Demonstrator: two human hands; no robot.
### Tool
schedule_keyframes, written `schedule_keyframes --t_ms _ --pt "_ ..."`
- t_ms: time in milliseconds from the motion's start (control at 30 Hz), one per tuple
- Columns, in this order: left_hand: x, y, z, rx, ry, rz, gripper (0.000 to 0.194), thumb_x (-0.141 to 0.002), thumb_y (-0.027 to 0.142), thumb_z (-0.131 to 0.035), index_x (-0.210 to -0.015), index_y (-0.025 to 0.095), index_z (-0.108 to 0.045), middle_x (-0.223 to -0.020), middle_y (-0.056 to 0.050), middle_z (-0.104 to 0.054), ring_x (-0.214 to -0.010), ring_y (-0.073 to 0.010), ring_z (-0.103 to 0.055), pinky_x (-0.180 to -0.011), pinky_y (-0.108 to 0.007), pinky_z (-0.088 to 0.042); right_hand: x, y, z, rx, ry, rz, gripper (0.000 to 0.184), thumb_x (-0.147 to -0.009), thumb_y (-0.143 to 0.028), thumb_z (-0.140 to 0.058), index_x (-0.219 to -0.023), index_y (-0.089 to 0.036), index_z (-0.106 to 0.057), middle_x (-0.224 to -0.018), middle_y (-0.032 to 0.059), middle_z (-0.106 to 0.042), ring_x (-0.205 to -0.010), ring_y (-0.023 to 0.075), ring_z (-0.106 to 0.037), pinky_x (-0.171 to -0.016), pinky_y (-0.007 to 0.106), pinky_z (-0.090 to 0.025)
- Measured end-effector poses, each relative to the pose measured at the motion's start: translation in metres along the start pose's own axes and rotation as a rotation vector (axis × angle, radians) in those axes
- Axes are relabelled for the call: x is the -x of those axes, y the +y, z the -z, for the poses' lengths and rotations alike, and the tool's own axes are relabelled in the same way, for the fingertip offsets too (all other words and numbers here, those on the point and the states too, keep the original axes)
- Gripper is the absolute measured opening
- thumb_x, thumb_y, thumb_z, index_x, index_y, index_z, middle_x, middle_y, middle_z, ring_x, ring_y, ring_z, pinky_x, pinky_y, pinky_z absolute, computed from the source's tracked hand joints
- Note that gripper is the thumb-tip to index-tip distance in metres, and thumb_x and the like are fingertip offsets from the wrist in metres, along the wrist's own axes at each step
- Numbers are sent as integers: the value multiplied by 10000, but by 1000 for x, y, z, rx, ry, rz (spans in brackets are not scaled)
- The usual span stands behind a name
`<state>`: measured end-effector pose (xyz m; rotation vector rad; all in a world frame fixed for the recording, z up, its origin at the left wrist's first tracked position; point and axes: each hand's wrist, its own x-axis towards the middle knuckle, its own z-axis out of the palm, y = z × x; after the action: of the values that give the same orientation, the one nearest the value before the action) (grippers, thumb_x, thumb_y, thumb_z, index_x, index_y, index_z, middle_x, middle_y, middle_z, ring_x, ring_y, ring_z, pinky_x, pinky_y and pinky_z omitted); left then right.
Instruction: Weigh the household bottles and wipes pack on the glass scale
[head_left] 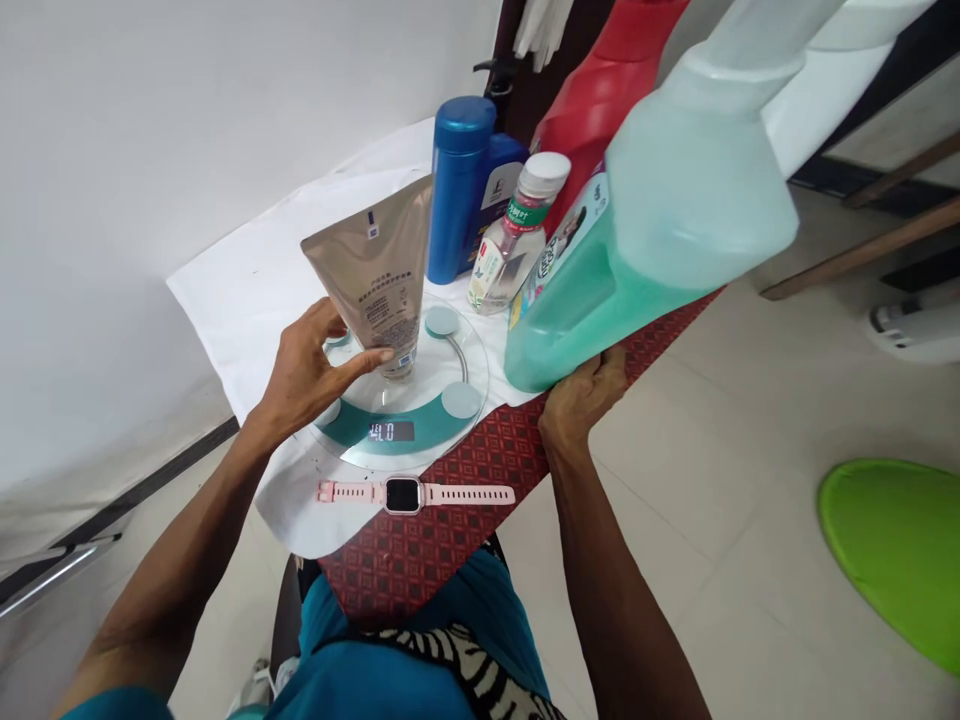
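A gold-brown squeeze tube [382, 275] stands cap down on a round glass scale [390, 450], whose display shows lit digits that I cannot read surely. My left hand [319, 365] closes on the tube's lower part, thumb across the front, the other fingers at its left side and partly hidden behind it. Beside a large bottle of green liquid [577, 320], my right hand [581, 405] rests at the table's edge. Its fingers are loosely bent, partly covered by the bottle, with nothing visible in them. A pink smartwatch [403, 495] lies stretched out in front of the scale.
Behind the scale stand a blue bottle [459, 190], a small clear bottle with a white cap [517, 240] and a red bottle [592, 100]. White cloth [247, 260] covers part of the red patterned tabletop [420, 570]. A green oval item [896, 550] is at the right.
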<state>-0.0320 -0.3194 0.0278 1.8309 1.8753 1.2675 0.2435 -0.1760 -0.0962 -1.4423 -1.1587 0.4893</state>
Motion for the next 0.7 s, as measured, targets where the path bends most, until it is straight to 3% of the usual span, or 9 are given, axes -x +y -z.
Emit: schedule_keyframes --t_ms 100,200,300,367,533,700 --pt "-5 4 -9 39 22 25 302 -945 515 -834 -1039 229 -852 -1083 -71 -835 -876 -219 -785 -761 -349 -680 0 -3 1 -6 -2 8 176 -972 -372 -411 -843 -285 -494 -859 44 -628 -825 248 -585 -846 418 -476" --pt "-21 0 -7 106 135 73 283 -910 492 -861 -981 219 -847 -992 -47 -834 -769 -189 -765 -681 -313 -665 1 -5 1 -15 -7 5 202 -965 -417 -413 -807 -296 -450 -825 43 -607 -801 249 -587 -801 410 -474" --pt "-57 -13 3 145 286 67 267 -886 461 -871 -988 218 -830 -961 -26 -822 -745 -181 -752 -656 -311 -667 1 -7 1 -31 -13 0 209 -951 -444 -417 -804 -300 -446 -811 42 -604 -792 249 -595 -772 399 -474" --pt "-88 -28 6 156 325 23 258 -869 431 -868 -1001 215 -819 -973 -19 -815 -775 -187 -759 -655 -319 -674 1 -7 1 -37 -14 -3 209 -946 -452 -421 -805 -301 -451 -803 40 -605 -784 250 -599 -766 396 -473" --pt "-150 -76 -15 216 245 104 349 -781 482 -870 -956 195 -777 -961 -42 -804 -763 -184 -756 -655 -309 -672 0 -9 1 -41 -11 -11 218 -935 -462 -434 -788 -301 -446 -768 32 -594 -747 251 -588 -743 394 -456" --pt "-170 -106 -50 243 179 142 337 -796 457 -829 -982 182 -769 -952 -62 -791 -754 -186 -756 -634 -276 -648 0 -12 1 -38 -6 -30 228 -947 -460 -440 -811 -287 -502 -787 34 -620 -752 248 -585 -732 384 -448"
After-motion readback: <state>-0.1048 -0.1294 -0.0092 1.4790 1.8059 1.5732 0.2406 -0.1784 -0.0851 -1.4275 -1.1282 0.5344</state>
